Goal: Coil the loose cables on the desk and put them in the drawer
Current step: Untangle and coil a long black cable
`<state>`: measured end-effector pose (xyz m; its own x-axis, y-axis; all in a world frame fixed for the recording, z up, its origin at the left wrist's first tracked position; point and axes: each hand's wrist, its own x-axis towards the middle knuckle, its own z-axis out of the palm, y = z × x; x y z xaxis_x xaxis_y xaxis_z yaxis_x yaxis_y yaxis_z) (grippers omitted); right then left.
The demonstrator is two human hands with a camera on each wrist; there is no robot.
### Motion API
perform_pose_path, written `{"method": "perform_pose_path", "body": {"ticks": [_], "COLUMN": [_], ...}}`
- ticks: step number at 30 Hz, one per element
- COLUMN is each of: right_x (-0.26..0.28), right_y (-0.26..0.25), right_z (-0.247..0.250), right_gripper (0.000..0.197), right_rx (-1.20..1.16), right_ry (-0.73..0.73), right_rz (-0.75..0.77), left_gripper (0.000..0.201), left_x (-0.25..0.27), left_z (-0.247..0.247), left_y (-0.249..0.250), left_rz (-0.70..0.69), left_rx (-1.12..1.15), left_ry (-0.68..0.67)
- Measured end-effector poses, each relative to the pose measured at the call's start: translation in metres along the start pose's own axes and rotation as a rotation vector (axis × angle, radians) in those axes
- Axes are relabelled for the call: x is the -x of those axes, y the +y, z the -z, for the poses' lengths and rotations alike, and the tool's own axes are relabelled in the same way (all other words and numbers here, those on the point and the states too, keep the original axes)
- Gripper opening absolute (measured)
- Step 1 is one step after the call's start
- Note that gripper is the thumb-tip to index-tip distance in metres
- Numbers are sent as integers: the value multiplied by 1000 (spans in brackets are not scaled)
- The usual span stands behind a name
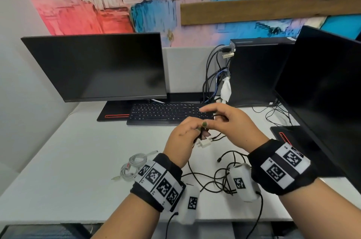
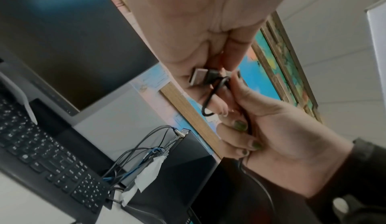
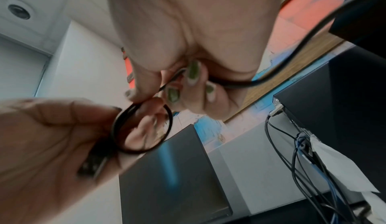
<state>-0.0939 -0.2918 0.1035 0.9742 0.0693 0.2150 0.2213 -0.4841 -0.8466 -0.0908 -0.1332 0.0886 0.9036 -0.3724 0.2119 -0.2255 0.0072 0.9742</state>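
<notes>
Coiling under way above the desk [image 1: 78, 150] — left hand [image 1: 182, 137] pinching the plug end and first small loops of a black cable [image 3: 142, 128], right hand [image 1: 232, 123] fingers curled around its slack. White cable [image 1: 134, 166] bundled already; black tangle [image 1: 218, 178] still loose. Drawer not in view — nothing stowed as far as visible.

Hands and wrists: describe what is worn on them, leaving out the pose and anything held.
The left hand and right hand are bare, with green-painted fingernails. Each wrist carries a black fabric wristband faced with white panels printed with black square-patterned markers. A white padded block with another marker hangs under each wrist, trailing a thin black lead. No sleeves cover the forearms.
</notes>
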Motion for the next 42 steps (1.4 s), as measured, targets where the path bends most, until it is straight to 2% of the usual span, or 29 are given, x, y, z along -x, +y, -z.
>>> {"method": "perform_pose_path", "body": {"ticks": [2,5,9,11,15,18,19,20,22,23,25,27,30,33,35,38,42], "right_x": [0,2,0,-2,-4,-2,-2,-2,1,2,6,8,7,6,2,-1,4], "right_y": [2,4,1,7,10,10,15,16,18,20,18,15,8,2,4,10,24], "right_z": [-3,-4,-4,-4,-12,-21,-25,-30,-37,-40,-47,-47,-40,-33,-30,-31,-33], "right_gripper": [22,29,28,30,29,28,31,30,22,27,50,59,44,38,43,52,49], "right_rx": [-15,-65,-66,-97,-143,-33,35,3,96,108,73,69,163,258,350,478,448], "right_ry": [-45,-68,-31,29,35,33,-3,-73,-197,-259,-350,-387,-390,-424,-405,-317,-219], "right_rz": [2,-11,9,31,49,63,51,-22,-131,-151,-165,-145,-78,-53,-65,-62,-57], "left_gripper": [32,28,23,24,24,23,21,16,10,11,16,17,20,20,22,26,19], "left_x": [0,-1,-4,-5,-9,-13,-15,-17,-21,-25,-29,-31,-30,-30,-31,-36,-43], "left_z": [0,-1,-1,0,1,2,4,6,11,14,20,25,29,28,25,24,33], "left_y": [1,-3,-6,-4,7,13,14,15,16,15,13,10,5,3,3,-1,1], "left_rz": [29,23,68,70,35,4,-13,-29,-52,-59,-70,-76,-75,-77,-76,-85,-100], "left_rx": [110,122,146,220,372,364,356,356,346,317,220,136,-45,-27,-27,-5,200], "left_ry": [-2,-13,-77,-129,-218,-217,-197,-173,-127,-104,-49,-11,12,35,73,218,400]}}
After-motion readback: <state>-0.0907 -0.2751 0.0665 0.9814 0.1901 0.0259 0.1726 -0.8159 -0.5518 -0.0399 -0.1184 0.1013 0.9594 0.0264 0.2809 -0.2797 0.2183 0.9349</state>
